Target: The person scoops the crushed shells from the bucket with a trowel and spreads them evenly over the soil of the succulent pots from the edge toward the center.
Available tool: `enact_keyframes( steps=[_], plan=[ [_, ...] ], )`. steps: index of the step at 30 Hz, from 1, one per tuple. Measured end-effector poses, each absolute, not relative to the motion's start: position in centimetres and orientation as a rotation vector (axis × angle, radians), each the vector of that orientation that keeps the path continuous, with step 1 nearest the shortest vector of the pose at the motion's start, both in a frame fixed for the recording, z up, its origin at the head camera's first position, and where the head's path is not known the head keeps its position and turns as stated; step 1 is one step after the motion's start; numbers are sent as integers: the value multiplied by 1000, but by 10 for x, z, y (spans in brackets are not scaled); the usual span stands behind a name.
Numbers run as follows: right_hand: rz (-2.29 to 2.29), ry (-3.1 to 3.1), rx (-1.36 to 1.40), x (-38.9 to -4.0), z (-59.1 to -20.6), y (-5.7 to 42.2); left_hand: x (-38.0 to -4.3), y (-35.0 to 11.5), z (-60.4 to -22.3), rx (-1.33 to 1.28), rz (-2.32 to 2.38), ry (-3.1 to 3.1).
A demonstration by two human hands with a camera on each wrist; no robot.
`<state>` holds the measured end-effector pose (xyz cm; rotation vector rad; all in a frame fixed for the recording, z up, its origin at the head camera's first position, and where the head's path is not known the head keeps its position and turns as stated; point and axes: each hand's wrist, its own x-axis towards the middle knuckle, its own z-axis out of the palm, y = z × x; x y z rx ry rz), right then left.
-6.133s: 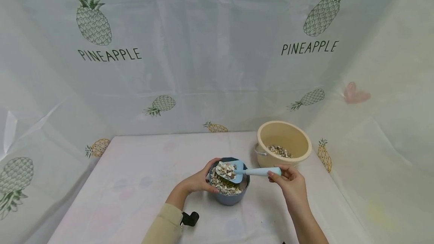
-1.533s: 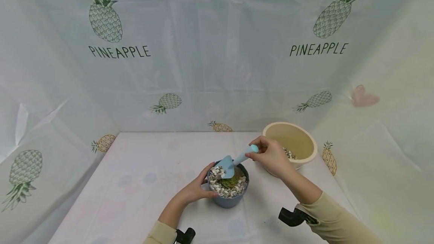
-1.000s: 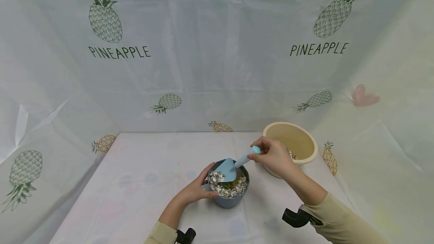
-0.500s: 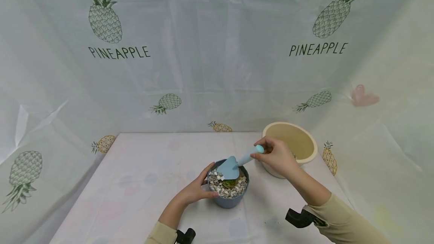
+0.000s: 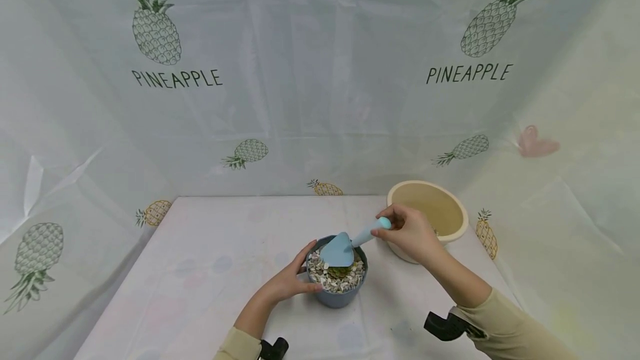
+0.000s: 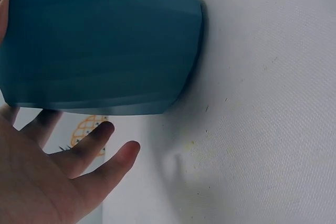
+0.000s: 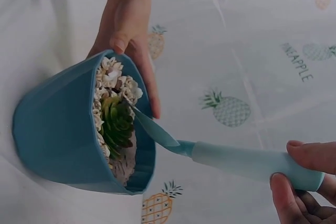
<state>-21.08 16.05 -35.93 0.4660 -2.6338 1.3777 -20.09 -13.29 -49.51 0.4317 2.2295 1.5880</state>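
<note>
A blue-grey flower pot stands on the table with a green succulent inside, ringed by pale gravel. My left hand holds the pot from the left, thumb near the front rim and fingers around the far side; in the left wrist view some fingers stand off its wall. My right hand pinches the end of a light blue trowel between thumb and fingers. The trowel's blade tilts down over the pot, its tip at the gravel beside the succulent. The blade hides part of the plant in the head view.
Behind my right hand stands a cream bucket with some gravel, mostly hidden by the hand. A pale cloth covers the table. A curtain printed with pineapples rises behind and at both sides.
Earlier the trowel lay level over the pot, loaded with gravel. Its blade then tipped, and the gravel slid into the pot. Lately the right hand has shifted slightly right; the left hand keeps its hold.
</note>
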Motion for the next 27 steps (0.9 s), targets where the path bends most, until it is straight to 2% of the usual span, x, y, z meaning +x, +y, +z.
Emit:
enact_keyframes(
  steps=[16,27],
  plan=[
    [1543,-2599,490,-193,-347,188,-207,-137,-493,520,1459,2376],
    [1476,-2557,331,-180,-332,233,-233,-120,-434,594,1397,2523]
  ],
)
